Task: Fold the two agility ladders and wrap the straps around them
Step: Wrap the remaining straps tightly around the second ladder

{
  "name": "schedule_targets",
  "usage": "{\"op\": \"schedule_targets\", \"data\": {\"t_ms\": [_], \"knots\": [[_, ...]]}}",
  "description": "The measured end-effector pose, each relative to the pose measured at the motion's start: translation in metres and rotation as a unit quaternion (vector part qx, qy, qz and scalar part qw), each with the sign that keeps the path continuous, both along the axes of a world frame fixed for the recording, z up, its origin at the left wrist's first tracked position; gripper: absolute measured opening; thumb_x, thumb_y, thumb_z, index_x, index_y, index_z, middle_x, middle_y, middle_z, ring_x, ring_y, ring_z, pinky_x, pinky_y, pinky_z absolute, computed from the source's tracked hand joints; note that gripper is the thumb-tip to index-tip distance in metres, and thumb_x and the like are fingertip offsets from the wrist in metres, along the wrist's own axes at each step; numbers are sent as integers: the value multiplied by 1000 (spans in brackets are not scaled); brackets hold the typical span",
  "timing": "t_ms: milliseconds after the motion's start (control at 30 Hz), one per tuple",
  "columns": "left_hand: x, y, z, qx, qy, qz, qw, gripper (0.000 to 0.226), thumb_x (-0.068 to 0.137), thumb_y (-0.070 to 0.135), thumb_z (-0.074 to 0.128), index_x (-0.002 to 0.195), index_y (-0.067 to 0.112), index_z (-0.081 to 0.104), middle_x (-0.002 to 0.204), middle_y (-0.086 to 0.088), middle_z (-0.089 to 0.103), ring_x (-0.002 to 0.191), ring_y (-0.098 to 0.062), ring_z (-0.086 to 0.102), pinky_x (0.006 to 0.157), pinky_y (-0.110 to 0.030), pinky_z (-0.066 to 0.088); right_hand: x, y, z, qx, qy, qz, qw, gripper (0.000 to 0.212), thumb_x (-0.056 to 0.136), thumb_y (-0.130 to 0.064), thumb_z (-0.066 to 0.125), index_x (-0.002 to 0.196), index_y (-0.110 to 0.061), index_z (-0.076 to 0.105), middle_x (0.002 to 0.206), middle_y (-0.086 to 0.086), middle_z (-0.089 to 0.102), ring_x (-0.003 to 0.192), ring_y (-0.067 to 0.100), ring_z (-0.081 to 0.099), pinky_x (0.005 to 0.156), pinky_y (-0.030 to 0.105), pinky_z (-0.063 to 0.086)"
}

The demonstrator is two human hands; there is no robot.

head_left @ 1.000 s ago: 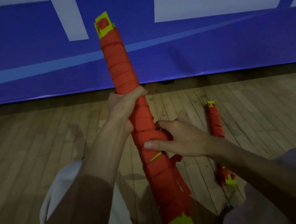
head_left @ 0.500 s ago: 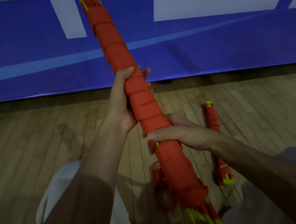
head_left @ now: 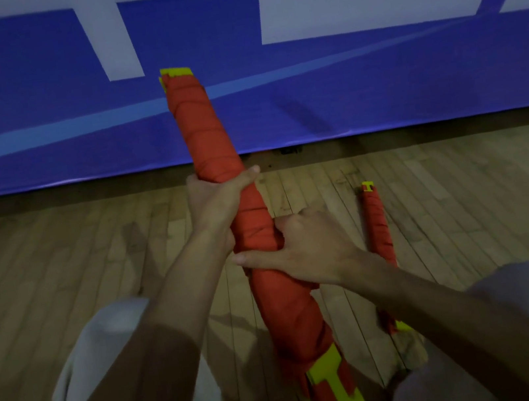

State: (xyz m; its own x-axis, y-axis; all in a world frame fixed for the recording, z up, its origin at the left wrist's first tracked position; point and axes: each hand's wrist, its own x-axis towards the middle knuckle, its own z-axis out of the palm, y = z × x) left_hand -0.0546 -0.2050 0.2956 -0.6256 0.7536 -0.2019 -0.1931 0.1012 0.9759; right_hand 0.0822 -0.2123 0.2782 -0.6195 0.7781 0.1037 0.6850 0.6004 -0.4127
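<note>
head view: left hand [head_left: 218, 204] and right hand [head_left: 309, 248] both grip the strap-wrapped orange agility ladder [head_left: 254, 229], second wrapped ladder [head_left: 378, 230] on the wooden floor [head_left: 59, 267].

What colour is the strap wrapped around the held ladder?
Red strap, seen in the head view.

1. The right hand [head_left: 312, 251] and its forearm cover the middle of the second ladder bundle [head_left: 378, 227] lying on the floor [head_left: 58, 260]; only its two ends show.
2. Both hands hide the part of the held ladder bundle [head_left: 208, 140] that they grip, under the left hand [head_left: 218, 204] and the right.
3. The banner [head_left: 376, 85] lettering is cut by the top edge and unreadable.
4. Both forearms run off the bottom edge.
</note>
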Motion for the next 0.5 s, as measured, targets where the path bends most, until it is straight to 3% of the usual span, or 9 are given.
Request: {"op": "schedule_targets", "data": {"t_ms": [100, 200, 300, 367, 500], "knots": [[-2, 0, 4, 19, 9, -13, 1000, 66, 61, 20, 91, 117, 13, 57, 98, -1, 68, 78, -12, 69, 55, -26, 56, 4, 4, 9, 78, -45, 21, 996, 75, 70, -89, 43, 68, -16, 61, 58, -5, 59, 57, 13, 58, 65, 30, 49], [-1, 3, 4, 32, 47, -3, 998, 68, 61, 22, 91, 118, 18, 55, 100, 2, 67, 82, -12, 69, 65, -32, 59, 7, 6, 15, 144, -59, 17, 988, 74, 64, -95, 31, 57, -24, 48, 53, -7, 51, 55, 15, 55, 63, 30, 50], [-1, 4, 3, 38, 72, 15, 997, 69, 61, 22, 91, 119, 18, 54, 102, 2, 67, 86, -14, 68, 72, -36, 60, 10, 10, 16, 118, -26, 36, 992, 57, 72, -86, 41, 53, -31, 41, 49, -13, 49, 52, 7, 54, 58, 23, 43], [-3, 4, 7, 59, 17, 2, 998, 61, 62, 16, 89, 115, 14, 58, 98, -2, 70, 82, -17, 70, 68, -35, 60, 11, 16, 16, 60, 34, 28, 997, 56, 67, -84, 47, 52, -30, 46, 46, -11, 51, 48, 4, 54, 54, 21, 40], [-5, -2, 19, 98, -194, -105, 970, 44, 73, 15, 79, 113, 5, 63, 82, -11, 72, 69, -21, 70, 58, -32, 56, 13, 23, 20, -108, 155, 3, 982, 72, 53, -85, 51, 64, -15, 67, 54, -4, 64, 50, 8, 59, 53, 23, 43]]}}
